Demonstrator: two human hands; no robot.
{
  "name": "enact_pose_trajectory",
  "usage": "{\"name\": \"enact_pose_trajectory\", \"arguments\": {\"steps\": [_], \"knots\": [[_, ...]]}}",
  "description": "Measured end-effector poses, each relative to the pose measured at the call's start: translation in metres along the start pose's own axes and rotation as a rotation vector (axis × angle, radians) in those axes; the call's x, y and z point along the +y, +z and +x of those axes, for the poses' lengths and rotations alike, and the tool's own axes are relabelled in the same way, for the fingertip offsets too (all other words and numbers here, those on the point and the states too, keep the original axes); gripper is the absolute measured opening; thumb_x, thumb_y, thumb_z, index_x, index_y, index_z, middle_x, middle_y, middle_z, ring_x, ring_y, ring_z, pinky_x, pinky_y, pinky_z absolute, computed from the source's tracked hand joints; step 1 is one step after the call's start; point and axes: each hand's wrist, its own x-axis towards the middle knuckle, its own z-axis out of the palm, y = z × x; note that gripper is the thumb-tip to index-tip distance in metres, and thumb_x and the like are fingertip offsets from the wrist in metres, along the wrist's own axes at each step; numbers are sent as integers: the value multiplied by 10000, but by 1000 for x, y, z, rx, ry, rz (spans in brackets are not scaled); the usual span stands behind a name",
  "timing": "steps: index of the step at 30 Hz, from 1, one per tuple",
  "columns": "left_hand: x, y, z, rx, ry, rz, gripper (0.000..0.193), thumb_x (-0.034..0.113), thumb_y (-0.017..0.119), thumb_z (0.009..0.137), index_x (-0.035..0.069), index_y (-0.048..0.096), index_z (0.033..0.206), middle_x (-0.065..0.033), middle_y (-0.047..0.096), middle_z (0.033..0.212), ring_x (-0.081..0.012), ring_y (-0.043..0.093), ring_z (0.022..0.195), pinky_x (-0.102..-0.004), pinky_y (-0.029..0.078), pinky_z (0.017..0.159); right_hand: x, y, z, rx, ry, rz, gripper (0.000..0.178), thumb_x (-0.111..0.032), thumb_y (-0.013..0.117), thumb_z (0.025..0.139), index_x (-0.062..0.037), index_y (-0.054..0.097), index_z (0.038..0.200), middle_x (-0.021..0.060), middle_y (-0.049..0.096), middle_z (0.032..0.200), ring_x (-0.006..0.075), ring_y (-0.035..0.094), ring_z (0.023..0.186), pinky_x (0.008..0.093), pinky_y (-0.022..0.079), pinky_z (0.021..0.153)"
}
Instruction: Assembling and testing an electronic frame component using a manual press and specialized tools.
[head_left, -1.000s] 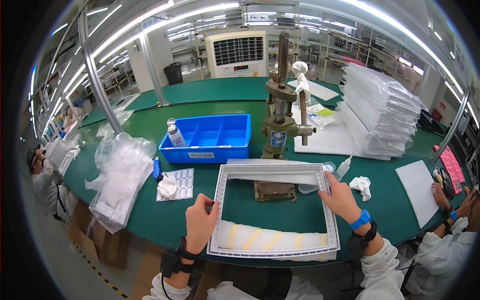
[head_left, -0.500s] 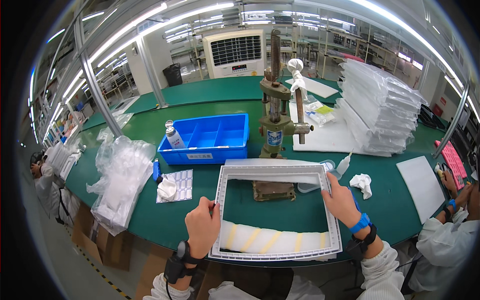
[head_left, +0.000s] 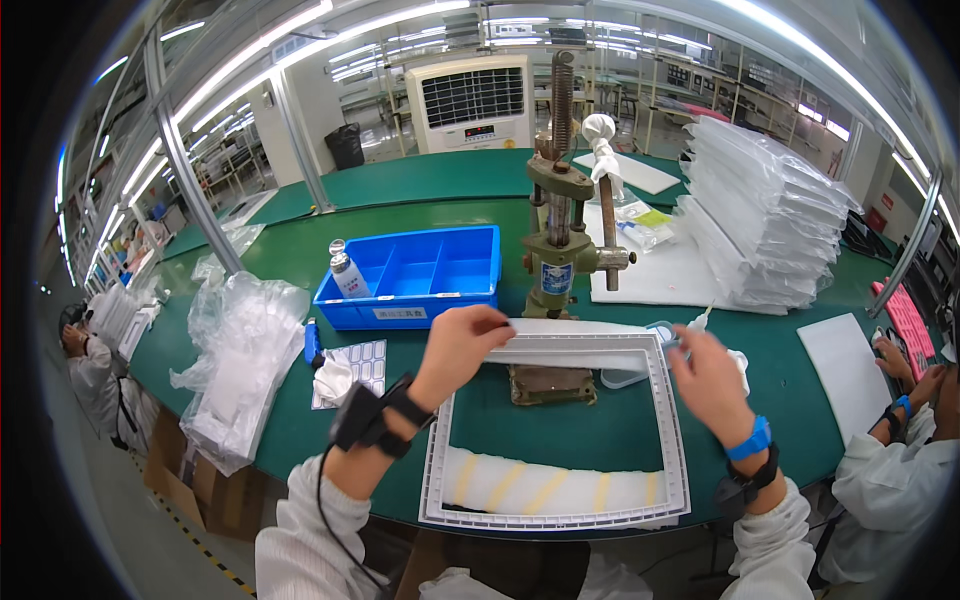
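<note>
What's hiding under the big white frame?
Under the white frame, yellow-striped white padding shows at the near side and plain white padding at the far side. What lies directly beneath its rims is covered.

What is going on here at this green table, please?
A person is reaching over a white frame at the green table. The left hand is at its far edge, the right hand near its far right corner; I cannot tell if either touches it. A metal press stands just beyond, with a blue tray to its left.
</note>
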Motion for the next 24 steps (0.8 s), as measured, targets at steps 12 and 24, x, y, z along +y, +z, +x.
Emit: {"name": "enact_pose_trajectory", "arguments": {"steps": [12,24], "knots": [[-19,43,38,-144,149,231,250,170,736,842,-35,720,985,-183,722,869,-267,669,756,-344,513,706,-77,-3,187,403,-262,466,397,-268,540,958,20,572,1228,225,651,1093,325,639,992,398,494,876],[-32,54,37,-98,218,192,218,148,767,814,-33,727,929,-162,707,830,-262,654,721,-346,503,664,-103,19,294,236,-96,455,442,-379,531,929,-2,588,1152,241,698,948,371,679,926,455,514,839]]}}
